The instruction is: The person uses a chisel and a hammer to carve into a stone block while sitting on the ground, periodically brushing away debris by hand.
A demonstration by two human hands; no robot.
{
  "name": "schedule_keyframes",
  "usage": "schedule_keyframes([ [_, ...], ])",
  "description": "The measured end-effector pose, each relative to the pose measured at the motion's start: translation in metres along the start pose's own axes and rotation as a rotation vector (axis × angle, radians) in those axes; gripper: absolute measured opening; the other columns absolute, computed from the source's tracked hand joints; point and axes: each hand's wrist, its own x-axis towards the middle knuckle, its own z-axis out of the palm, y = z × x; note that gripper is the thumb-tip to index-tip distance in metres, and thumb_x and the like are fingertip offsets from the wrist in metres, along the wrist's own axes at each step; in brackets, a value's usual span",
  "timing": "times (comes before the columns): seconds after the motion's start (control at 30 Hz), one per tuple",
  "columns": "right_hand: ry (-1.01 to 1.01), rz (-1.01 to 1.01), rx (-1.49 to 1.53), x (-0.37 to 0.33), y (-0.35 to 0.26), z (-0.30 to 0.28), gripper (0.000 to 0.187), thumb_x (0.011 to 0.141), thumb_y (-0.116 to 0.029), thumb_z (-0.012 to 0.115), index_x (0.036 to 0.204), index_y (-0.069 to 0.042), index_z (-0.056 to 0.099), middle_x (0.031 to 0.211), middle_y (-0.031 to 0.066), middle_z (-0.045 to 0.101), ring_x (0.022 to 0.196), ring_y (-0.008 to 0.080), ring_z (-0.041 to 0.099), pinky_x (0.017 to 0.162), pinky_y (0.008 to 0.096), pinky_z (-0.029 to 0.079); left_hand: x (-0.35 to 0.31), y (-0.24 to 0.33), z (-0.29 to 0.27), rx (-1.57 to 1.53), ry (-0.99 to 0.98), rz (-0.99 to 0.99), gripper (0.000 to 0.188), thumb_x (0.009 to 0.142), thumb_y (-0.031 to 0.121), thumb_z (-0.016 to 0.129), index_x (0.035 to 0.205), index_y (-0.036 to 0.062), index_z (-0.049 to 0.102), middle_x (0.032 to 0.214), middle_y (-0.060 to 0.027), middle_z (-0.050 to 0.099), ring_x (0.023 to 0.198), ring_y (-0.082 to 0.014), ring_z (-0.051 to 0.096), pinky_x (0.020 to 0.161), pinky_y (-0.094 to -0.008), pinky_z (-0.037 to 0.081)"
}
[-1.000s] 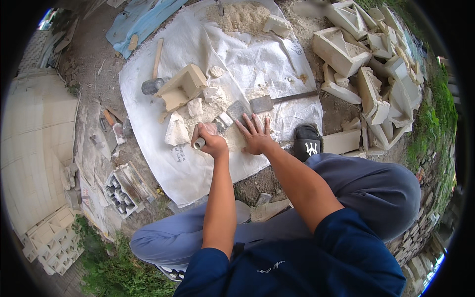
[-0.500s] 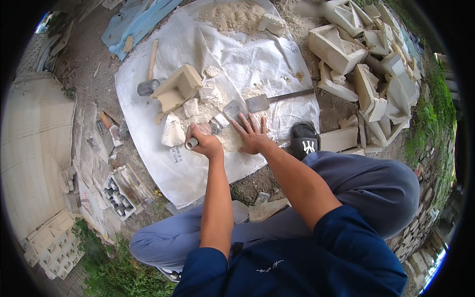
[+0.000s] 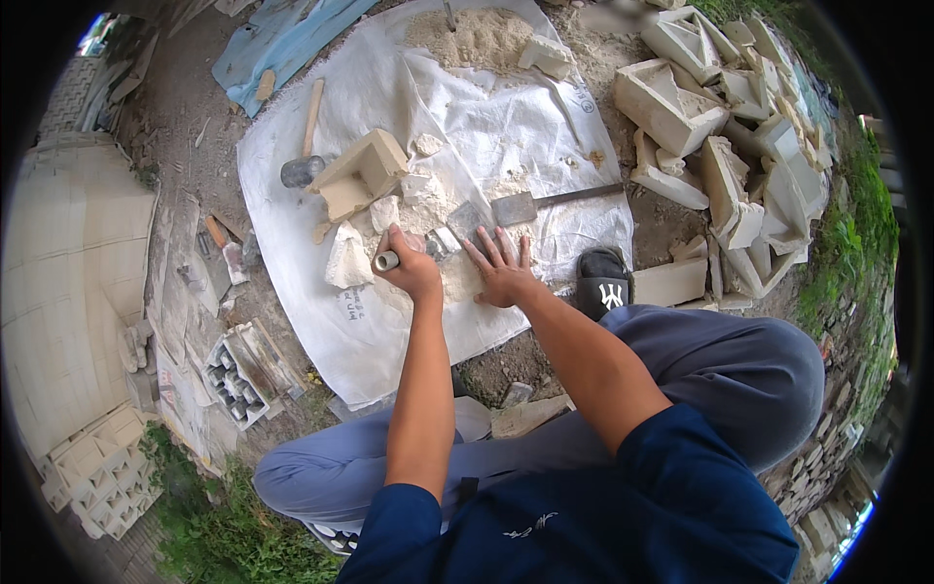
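Note:
My left hand (image 3: pixel 413 273) is closed around a pale metal tube (image 3: pixel 386 261), whose hollow end points up toward me. A small squarish metal block (image 3: pixel 444 241) lies just beyond that fist; whether it joins the tube I cannot tell. My right hand (image 3: pixel 506 279) rests flat with fingers spread on the powdery white sheet (image 3: pixel 389 355). Its fingertips touch or nearly touch a flat grey plate (image 3: pixel 469 220). Beyond them lies a square-headed metal tool (image 3: pixel 513 207) with a long dark handle. Chalky lumps (image 3: pixel 342 257) and a broken cream-coloured angular mould piece (image 3: pixel 362 175) sit left of the hands.
A mallet (image 3: pixel 303 171) with a wooden handle lies at the sheet's left. Crumbly pale sand (image 3: pixel 477 39) covers its far end. Broken mould pieces (image 3: pixel 671 107) pile up on the right, near my black slipper (image 3: pixel 602 276). A case of dark blocks (image 3: pixel 236 387) stands left.
The whole view has shifted slightly. The tube end in my left hand has moved a little away from me; my right hand stays spread in about the same place.

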Motion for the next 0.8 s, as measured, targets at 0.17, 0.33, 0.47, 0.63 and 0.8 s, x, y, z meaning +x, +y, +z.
schedule_keyframes([
  [0.17,0.098,-0.044,-0.001,0.003,0.003,-0.002,0.113,0.081,-0.052,0.072,0.16,-0.034,-0.008,0.168,0.0054,-0.014,0.153,0.0325,-0.014,0.115,0.0688,-0.009,0.007,0.051,-0.03,-0.173,-0.026,0.079,0.039,0.096,0.013,0.057,0.061,0.0025,0.044,0.056,-0.0021,0.044,0.049,-0.0111,0.039,0.047,-0.0292,0.031],
  [0.33,0.051,-0.01,0.011,0.001,0.003,-0.005,0.112,0.082,-0.05,0.071,0.16,-0.035,-0.008,0.168,0.0054,-0.014,0.154,0.0316,-0.014,0.116,0.0683,-0.009,0.004,0.081,-0.039,-0.223,0.028,0.085,0.043,0.096,0.014,0.057,0.058,0.0036,0.04,0.053,-0.002,0.039,0.047,-0.0104,0.035,0.045,-0.0302,0.029],
  [0.47,0.068,-0.013,0.006,0.001,0.0,-0.003,0.112,0.081,-0.051,0.071,0.16,-0.035,-0.007,0.168,0.0054,-0.014,0.154,0.0322,-0.013,0.116,0.0689,-0.009,-0.006,0.057,-0.043,-0.126,-0.013,0.097,0.041,0.096,0.012,0.054,0.059,0.0044,0.039,0.051,-0.0011,0.036,0.044,-0.0134,0.032,0.045,-0.0309,0.028],
  [0.63,0.103,-0.013,-0.026,0.002,-0.003,0.0,0.109,0.083,-0.049,0.07,0.16,-0.035,-0.008,0.168,0.0035,-0.014,0.154,0.0309,-0.013,0.116,0.068,-0.008,-0.033,-0.036,-0.047,0.355,-0.443,0.419,0.041,0.096,0.016,0.052,0.06,0.0009,0.039,0.052,0.0001,0.04,0.046,-0.0129,0.034,0.047,-0.0311,0.026],
  [0.8,0.116,-0.026,-0.009,-0.001,-0.002,-0.001,0.111,0.082,-0.049,0.071,0.16,-0.035,-0.007,0.168,0.0034,-0.014,0.154,0.031,-0.013,0.116,0.0679,-0.008,-0.02,-0.038,-0.039,0.29,-0.38,0.231,0.04,0.094,0.016,0.054,0.06,0.0004,0.041,0.052,0.001,0.04,0.049,-0.0098,0.036,0.047,-0.0319,0.026],
])
